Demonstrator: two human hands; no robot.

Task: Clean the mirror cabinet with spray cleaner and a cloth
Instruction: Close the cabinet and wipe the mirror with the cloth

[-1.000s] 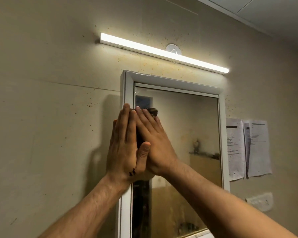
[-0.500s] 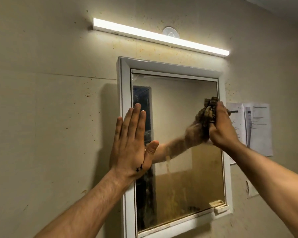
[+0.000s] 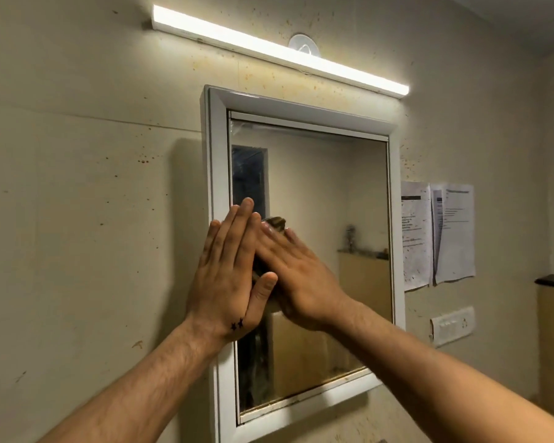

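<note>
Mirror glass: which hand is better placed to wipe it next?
Right, probably. The right hand presses the cloth on the glass; the left hand lies flat over the frame, without cloth.

Wall papers (image 3: 454,233): we see printed lines, too small to read.
Left hand (image 3: 226,276): we see two small black stars near the wrist.

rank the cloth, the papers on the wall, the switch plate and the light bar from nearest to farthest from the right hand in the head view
1. cloth: under the right hand, against the mirror.
2. papers and switch plate: both on the wall right of the cabinet, too close to call.
3. light bar: on the wall above the cabinet.
</note>
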